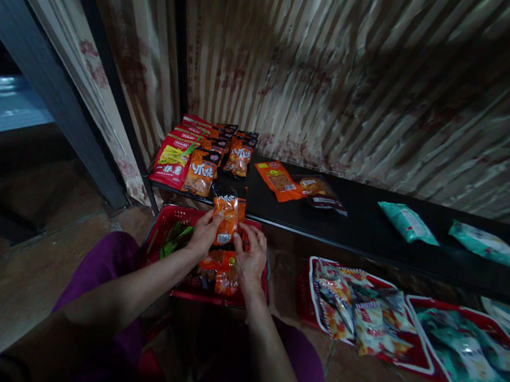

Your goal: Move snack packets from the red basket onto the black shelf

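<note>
My left hand [204, 231] grips the left edge of an orange-and-black snack packet [227, 216], thumb on its front. My right hand [251, 254] has its curled fingers at the packet's lower right edge. The packet is above the far rim of a red basket [168, 210], close to the black shelf's front edge. More orange packets [221, 270] and a green one [177, 238] lie inside this basket, partly covered by my hands and forearms. Just beyond, red packets [174, 161] and orange-and-black packets [201, 172] stand in overlapping rows on the shelf.
The low black shelf [357, 224] also bears an orange pouch [277, 180], a clear-and-brown packet [320, 194] and two teal packets [408, 223]. Right of me, two red baskets [415, 360] with white rims hold snack bags. A patterned curtain [306, 62] hangs behind.
</note>
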{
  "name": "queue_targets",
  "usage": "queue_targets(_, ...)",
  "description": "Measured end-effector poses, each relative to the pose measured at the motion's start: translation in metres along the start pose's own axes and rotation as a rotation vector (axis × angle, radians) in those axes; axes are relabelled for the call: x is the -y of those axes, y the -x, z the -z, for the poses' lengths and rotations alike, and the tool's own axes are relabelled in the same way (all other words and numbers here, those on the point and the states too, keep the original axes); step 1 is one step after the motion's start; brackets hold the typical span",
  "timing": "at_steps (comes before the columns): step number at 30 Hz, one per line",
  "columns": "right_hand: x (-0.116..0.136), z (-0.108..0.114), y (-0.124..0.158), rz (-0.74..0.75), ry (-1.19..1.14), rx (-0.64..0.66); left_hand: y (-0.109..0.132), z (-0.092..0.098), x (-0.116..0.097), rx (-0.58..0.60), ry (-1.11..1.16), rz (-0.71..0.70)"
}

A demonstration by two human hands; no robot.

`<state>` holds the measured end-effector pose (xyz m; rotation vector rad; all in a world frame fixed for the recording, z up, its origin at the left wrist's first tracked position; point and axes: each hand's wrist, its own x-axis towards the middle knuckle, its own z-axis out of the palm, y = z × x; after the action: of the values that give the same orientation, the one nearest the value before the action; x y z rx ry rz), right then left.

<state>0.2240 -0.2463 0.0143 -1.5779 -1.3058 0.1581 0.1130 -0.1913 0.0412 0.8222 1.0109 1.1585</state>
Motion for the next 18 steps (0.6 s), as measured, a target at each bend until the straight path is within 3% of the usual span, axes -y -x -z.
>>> queue_targets(6,-0.001,0.002,0.0,-0.022,-0.043,0.033,0.007,-0.009,0.002,0.012,-0.027,-0.048)
queue_targets(12,0.0,0.006,0.003,-0.043,-0.048,0.052,0.011,-0.012,-0.002,0.0,0.003,-0.012)
queue_targets(18,0.005,0.006,0.007,-0.069,-0.062,0.16,0.014,-0.013,-0.016,-0.017,-0.044,0.053)
